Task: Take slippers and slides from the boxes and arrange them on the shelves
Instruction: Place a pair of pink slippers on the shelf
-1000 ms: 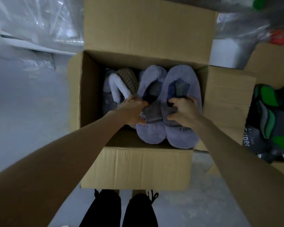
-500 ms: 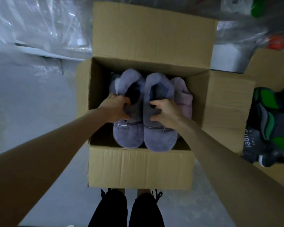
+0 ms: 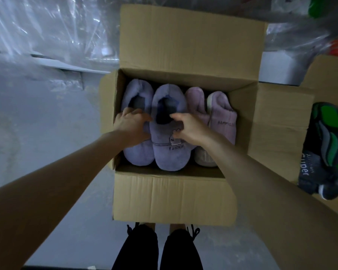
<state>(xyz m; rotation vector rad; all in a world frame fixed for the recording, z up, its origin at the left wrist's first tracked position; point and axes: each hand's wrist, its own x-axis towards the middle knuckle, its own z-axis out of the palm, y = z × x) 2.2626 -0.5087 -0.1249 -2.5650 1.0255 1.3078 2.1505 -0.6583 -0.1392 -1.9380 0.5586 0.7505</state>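
Down inside the open cardboard box (image 3: 172, 195), close to its left wall: two lilac plush slippers, side by side, toes nearest. Held one apiece, left hand (image 3: 131, 123) curled over the top of the left lilac slipper (image 3: 139, 154), right hand (image 3: 189, 129) pinching the mouth edge of the right lilac slipper (image 3: 172, 160), just above its metal tag (image 3: 175, 141) and the stitched "Fashion". Shifted leftward across the box within the last second, over the pale and tan slippers seen there before. Uncovered by that shift: two pink slippers (image 3: 223, 121) on the right side, just beside the lilac ones. Judged from this: pair secured and worked loose from the packing, yet not raised clear of the rim. Next, probably, straight up and out, then away for shelving. Off to the right: second box (image 3: 324, 75) holding green-and-black slides (image 3: 328, 117), untouched.
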